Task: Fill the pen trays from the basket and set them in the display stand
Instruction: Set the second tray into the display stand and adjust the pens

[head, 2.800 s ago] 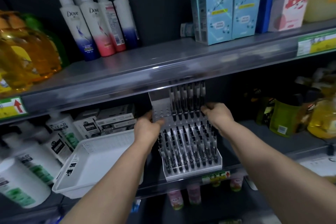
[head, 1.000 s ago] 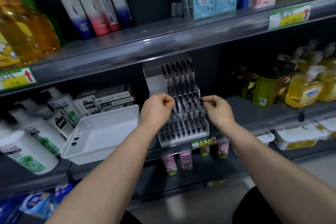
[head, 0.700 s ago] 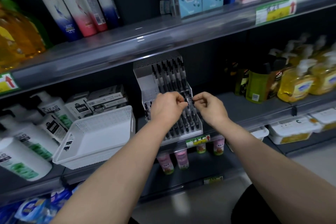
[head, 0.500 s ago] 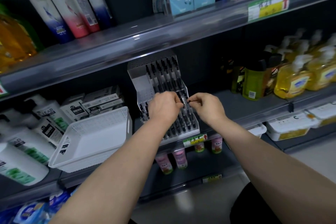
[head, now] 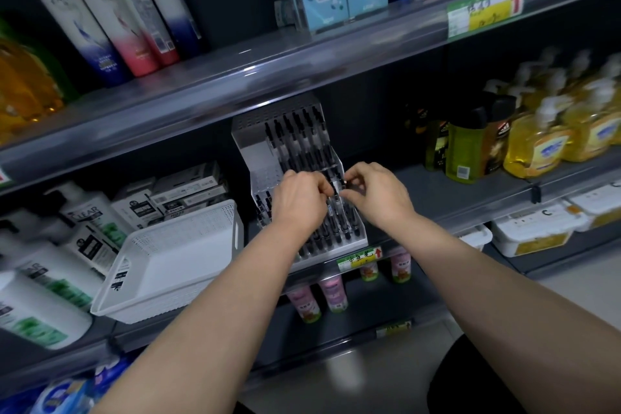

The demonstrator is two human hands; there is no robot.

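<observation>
Stepped display stand (head: 255, 148) on the middle shelf, filled with black pens (head: 304, 141). My left hand (head: 297, 202) and right hand (head: 378, 195) pinch one pen (head: 336, 193) at mid-stand. White basket (head: 174, 255) stands just left.

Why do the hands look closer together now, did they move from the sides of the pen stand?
Yes. The left hand and right hand moved inward from the sides of the clear plastic pen display stand, meeting at its middle tier.
</observation>
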